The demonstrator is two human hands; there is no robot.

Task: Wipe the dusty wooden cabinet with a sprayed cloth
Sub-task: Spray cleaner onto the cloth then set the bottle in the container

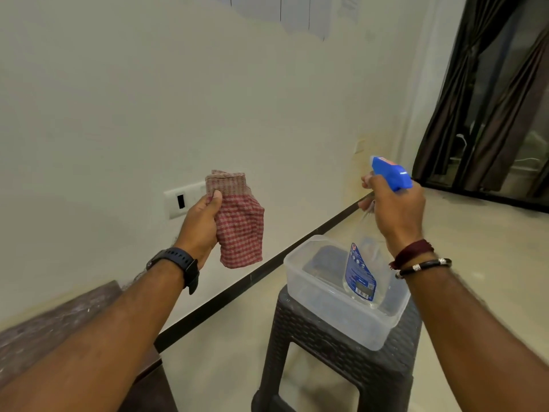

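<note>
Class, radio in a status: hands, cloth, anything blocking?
Left hand holds folded checked cloth. Right hand grips spray bottle, nozzle toward cloth. Nothing between them.

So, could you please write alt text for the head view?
The left hand holds up a folded red checked cloth while the right hand aims a blue-topped spray bottle toward it, above a clear tub on a dark stool.

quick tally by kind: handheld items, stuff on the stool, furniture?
Handheld items: 2 (checked cloth in left hand, spray bottle in right hand)
On the stool: 1 (clear plastic tub)
Furniture: 2 (dark stool, wooden cabinet)
Total: 5
</note>
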